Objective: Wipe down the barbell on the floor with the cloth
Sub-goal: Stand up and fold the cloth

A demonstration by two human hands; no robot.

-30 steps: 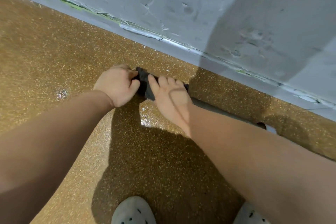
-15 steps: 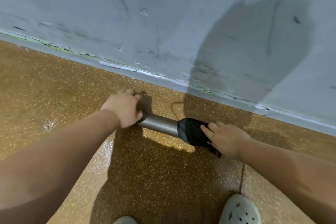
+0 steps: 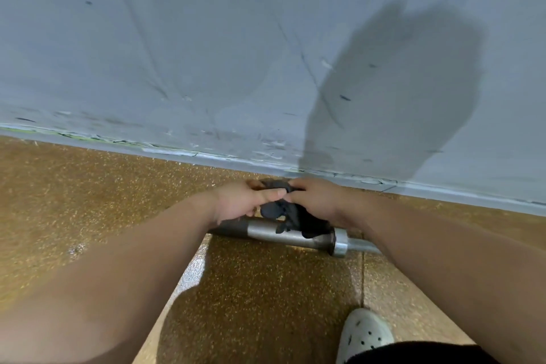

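A steel barbell (image 3: 298, 236) lies on the speckled floor along the wall; its thick sleeve, collar and the start of the thin shaft show. A dark cloth (image 3: 288, 211) is bunched above the sleeve, hanging down onto it. My left hand (image 3: 240, 201) and my right hand (image 3: 317, 199) meet over the cloth, each with fingers curled into the fabric. The sleeve's left end is hidden under my left wrist.
The grey scuffed wall (image 3: 266, 53) rises just behind the bar, meeting the orange-brown floor (image 3: 88, 201) at a chipped baseboard. My white clog (image 3: 365, 334) stands at the lower right. A floor seam runs from the bar toward me.
My right hand has lifted the cloth off the sleeve and brought it left; my left hand has left the bar's end and taken hold of the cloth too. The view has shifted right, showing the collar.
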